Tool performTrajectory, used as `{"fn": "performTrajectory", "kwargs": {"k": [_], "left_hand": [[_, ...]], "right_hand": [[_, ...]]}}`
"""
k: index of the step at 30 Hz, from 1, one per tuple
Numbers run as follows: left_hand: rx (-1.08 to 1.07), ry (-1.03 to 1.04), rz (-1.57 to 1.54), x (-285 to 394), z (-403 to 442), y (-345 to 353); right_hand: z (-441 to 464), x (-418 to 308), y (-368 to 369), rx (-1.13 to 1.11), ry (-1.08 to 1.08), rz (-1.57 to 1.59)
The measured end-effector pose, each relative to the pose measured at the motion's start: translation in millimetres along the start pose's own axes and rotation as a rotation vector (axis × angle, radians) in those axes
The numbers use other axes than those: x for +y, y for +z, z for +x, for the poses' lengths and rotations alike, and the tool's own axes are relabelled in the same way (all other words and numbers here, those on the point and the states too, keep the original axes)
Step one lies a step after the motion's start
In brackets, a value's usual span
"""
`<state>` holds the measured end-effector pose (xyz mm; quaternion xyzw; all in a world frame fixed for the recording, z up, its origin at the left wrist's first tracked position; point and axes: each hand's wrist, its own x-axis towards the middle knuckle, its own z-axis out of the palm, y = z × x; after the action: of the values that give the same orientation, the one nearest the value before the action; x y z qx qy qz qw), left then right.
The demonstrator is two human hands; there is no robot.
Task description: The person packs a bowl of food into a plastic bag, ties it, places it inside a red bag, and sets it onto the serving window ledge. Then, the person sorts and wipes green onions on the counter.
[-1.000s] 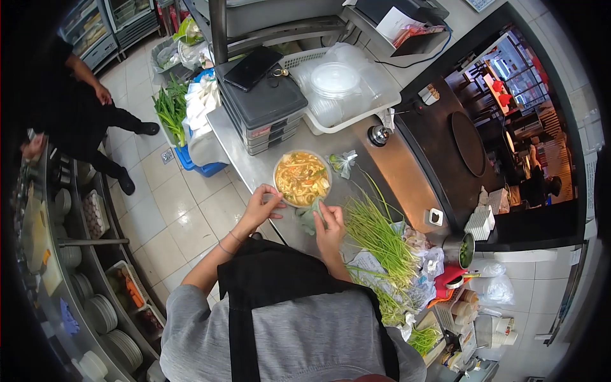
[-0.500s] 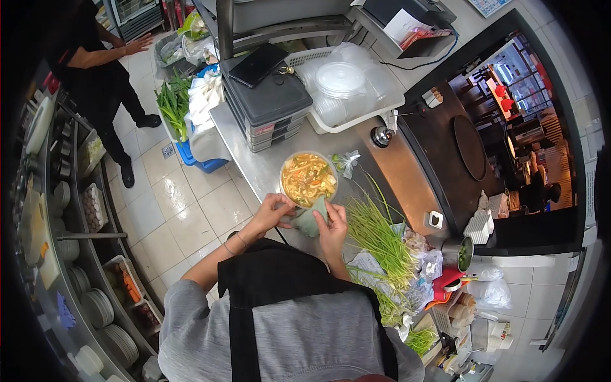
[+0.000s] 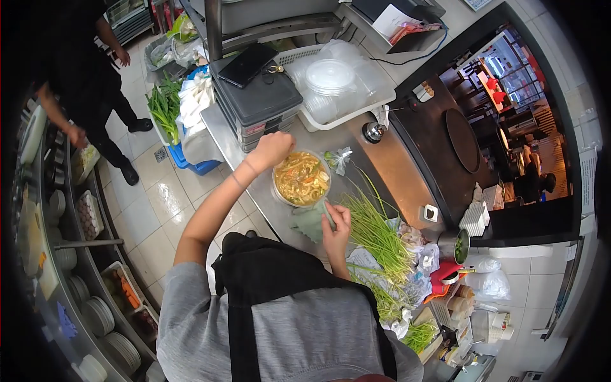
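A round clear plastic tub [image 3: 276, 190] of noodle soup with vegetable pieces stands on the steel counter. My right hand [image 3: 337, 228] is at the tub's near side, thumb and fingers closed on a grey-green cloth [image 3: 307, 223] that lies against the rim. My left hand [image 3: 275, 148] is at the tub's far left edge, close to a stack of small drawers [image 3: 258, 121]. Its fingers are curled, and anything inside them is hidden. A small knotted plastic bag [image 3: 338, 159] with green bits sits just right of the tub.
Long green stalks [image 3: 369, 232] lie right of my right hand. A white basket [image 3: 380, 105] holds clear lids, with a call bell [image 3: 373, 132] beside it. A phone [image 3: 249, 65] and keys rest on the drawers. Another person [image 3: 79, 83] stands at the upper left, by shelves of plates.
My left hand has left the cloth and moved up to the tub's far side. My right hand keeps hold of the cloth. The other person's arms have lowered.
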<state>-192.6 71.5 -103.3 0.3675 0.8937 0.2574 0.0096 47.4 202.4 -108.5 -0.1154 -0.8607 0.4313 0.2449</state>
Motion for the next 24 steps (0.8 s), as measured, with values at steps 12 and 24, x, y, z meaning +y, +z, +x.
{"fn": "performTrajectory", "kwargs": {"k": [12,24], "left_hand": [[-0.198,-0.082,-0.326,-12.2,3.8,-0.4],[-0.12,-0.597,-1.341,0.6,-93.4,23.3]], "right_hand": [[-3.3,4.7,10.1,-0.082,0.077,0.115],[0.7,-3.8,-0.6,0.001,0.047,0.139]]}}
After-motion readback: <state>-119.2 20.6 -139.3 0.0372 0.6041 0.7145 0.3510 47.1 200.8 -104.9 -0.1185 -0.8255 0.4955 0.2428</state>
